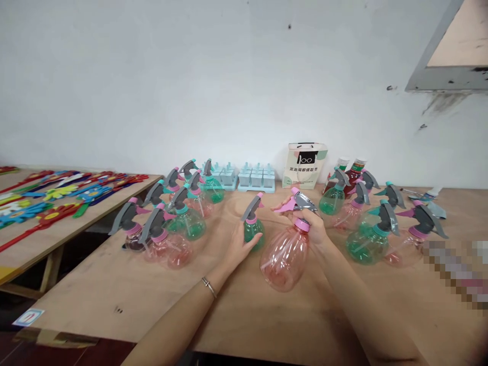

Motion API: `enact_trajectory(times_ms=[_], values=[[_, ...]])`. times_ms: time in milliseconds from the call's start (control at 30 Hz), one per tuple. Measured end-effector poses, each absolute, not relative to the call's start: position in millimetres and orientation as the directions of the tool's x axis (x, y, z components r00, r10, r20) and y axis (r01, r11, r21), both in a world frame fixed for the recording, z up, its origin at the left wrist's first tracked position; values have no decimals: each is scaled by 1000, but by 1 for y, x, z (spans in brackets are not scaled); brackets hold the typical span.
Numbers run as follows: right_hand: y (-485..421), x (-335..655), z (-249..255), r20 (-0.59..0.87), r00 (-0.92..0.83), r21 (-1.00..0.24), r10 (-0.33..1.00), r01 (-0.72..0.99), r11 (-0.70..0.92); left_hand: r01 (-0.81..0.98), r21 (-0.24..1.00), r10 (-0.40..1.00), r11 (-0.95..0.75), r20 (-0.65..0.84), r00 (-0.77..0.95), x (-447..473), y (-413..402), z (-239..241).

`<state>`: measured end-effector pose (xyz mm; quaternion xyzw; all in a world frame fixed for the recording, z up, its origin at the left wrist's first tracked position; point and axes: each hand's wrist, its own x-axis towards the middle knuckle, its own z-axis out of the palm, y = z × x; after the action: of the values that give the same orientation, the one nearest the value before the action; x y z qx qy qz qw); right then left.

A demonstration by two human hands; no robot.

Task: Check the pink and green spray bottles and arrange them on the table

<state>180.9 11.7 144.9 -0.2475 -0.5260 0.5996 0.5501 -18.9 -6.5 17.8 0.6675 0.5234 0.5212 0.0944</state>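
Starting at the near edge of the plywood table (114,295): two bare forearms coming in from below, a thin bracelet (209,287) on the left wrist. A little further out, left hand (238,244) cupped round the side of a small green bottle (252,231), fingers curled about its belly (a hold, then, though firmness hard to judge from here). Upright on the wood, grey trigger and pink collar on top.

Just to the right, right hand (314,229) closed about the neck of a pink bottle (285,256), fingers wrapped snugly under the collar, right below the trigger head (299,203). Tilted, fat end swung toward the near side and low over the table; touching it or just clear, impossible to say. Both bottles dead centre, between two crowds.

On the left, a left cluster (168,223) of green and pink sprayers; on the right, a right cluster (373,223) of the same. Judging from that: every bottle in view already wearing its trigger, only the two in hand out of the groups, no loose heads or bare bottles to be seen.

Far side now, up against the white wall (229,76): pale blue lolly moulds (256,178), a printed paper bag (306,165), a couple of red bottles (354,173) tucked behind the right cluster. Off to the far left, a second table (57,234) strewn with coloured hand clappers (57,195). At the right edge, a blurred-out patch (457,269), nothing readable there.
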Motion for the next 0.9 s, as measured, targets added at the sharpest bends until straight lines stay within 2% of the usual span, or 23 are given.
enact_trajectory(times_ms=[100,267,333,433,567,667,900], values=[[9,183,146,297,-232,-894,926,-407,185,619,648,788,-444,611,-75,-17,-9,25],[9,195,144,437,-202,-858,877,-385,339,623,641,785,-448,616,-70,-16,-11,29],[24,201,141,496,-64,-835,866,-309,455,614,645,786,-456,615,-63,-16,-11,28],[68,212,132,552,105,-824,827,-85,561,590,674,804,-445,590,-68,-17,-9,22],[139,224,111,509,230,-859,829,71,508,555,715,825,-426,558,-86,-18,-8,16],[180,234,93,542,315,-840,779,179,513,577,695,811,-428,577,-94,-19,-9,17],[230,249,69,584,382,-810,716,224,541,581,668,791,-465,608,-66,-18,-11,24]])
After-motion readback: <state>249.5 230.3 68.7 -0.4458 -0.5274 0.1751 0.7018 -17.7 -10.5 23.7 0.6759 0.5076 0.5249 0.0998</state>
